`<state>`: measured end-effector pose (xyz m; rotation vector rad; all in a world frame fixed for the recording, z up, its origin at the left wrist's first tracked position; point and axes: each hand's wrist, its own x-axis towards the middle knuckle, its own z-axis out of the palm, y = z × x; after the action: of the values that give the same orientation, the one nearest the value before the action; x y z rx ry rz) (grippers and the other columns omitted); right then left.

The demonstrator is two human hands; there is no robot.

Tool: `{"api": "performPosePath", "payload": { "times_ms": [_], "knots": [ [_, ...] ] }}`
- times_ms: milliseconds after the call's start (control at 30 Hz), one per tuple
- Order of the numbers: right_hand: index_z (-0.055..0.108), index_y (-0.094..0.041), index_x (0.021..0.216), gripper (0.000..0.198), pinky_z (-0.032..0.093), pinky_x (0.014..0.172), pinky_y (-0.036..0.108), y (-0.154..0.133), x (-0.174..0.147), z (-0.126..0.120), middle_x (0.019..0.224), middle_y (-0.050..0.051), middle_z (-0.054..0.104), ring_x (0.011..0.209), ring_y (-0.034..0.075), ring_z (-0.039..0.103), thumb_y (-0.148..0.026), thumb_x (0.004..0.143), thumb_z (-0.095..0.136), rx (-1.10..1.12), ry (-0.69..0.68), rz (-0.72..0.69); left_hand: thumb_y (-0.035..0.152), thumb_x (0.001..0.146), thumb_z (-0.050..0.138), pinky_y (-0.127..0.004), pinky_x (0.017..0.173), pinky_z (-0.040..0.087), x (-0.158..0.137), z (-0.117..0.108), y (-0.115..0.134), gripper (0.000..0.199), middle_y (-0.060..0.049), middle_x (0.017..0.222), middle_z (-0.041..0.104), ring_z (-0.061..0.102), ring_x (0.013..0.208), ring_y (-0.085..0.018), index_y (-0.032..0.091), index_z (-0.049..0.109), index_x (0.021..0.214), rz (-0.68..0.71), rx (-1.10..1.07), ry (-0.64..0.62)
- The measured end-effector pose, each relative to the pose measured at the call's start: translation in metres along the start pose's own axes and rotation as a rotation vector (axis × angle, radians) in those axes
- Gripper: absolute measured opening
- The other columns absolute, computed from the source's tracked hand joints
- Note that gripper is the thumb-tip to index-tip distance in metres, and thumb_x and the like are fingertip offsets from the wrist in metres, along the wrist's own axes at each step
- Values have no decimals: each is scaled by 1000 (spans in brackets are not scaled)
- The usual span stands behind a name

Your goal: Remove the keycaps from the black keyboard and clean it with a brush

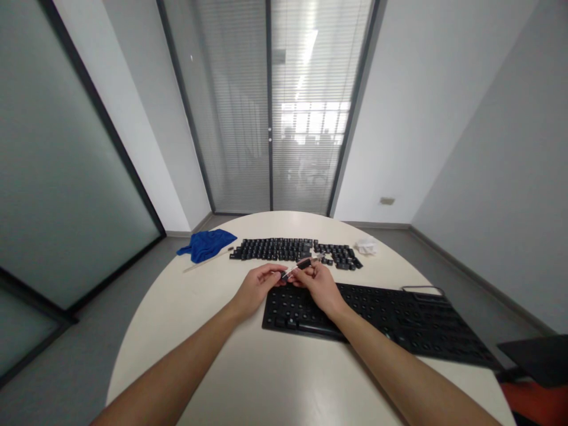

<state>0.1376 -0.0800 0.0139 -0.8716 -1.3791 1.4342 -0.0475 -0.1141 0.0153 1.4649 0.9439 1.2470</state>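
Just above the far left part of a black keyboard base (319, 327) with its keycaps off, both hands are close together. My left hand (256, 290) pinches a small black piece (283, 276) that looks like a keycap. In the fingers of my right hand (323, 287) is a slim tool with a dark handle (304, 263) and a thin, light shaft pointing at that piece. Its exact kind is too small to tell. Behind the hands, loose black keycaps (275, 248) lie in rows, with another group of keycaps (339, 254) to the right.
On the round cream table (186, 331), a blue cloth (207, 244) lies at the far left beside a thin stick-like brush (208, 260). Crumpled white tissue (366, 246) sits at the far right. A dark chair part (539, 358) stands beyond the right edge.
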Motion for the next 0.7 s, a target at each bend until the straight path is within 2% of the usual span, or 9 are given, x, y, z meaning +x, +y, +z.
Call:
{"api": "performPosePath", "payload": {
  "times_ms": [133, 233, 533, 700],
  "knots": [
    [54, -17, 116, 58, 59, 73, 30, -2, -1, 0, 68, -2, 70, 73, 18, 72, -44, 71, 80, 36, 8, 0, 35, 88, 65, -35, 87, 51, -1, -3, -2, 30, -10, 102, 73, 68, 90, -21, 15, 69, 109, 2, 41, -39],
    [50, -16, 126, 66, 59, 72, 29, -3, -2, 0, 68, -4, 68, 71, 15, 70, -42, 73, 79, 34, -18, 5, 32, 85, 67, -33, 86, 50, -2, -2, -1, 25, -8, 96, 72, 66, 89, -20, 15, 69, 103, 11, 99, -35],
    [51, -17, 130, 68, 59, 70, 29, 0, -1, -1, 72, -2, 69, 71, 16, 70, -44, 74, 76, 5, -46, 32, 32, 83, 67, -31, 79, 49, -2, 1, 4, 22, -7, 91, 70, 64, 86, -20, 15, 66, 97, -57, 138, -19],
    [52, -17, 128, 63, 58, 71, 31, 0, -1, -1, 71, -1, 69, 71, 16, 69, -44, 75, 74, -25, -61, 29, 30, 84, 65, -31, 76, 50, -2, -1, 7, 20, -8, 93, 70, 65, 87, -21, 15, 67, 97, -32, 239, -26]
  ]
}}
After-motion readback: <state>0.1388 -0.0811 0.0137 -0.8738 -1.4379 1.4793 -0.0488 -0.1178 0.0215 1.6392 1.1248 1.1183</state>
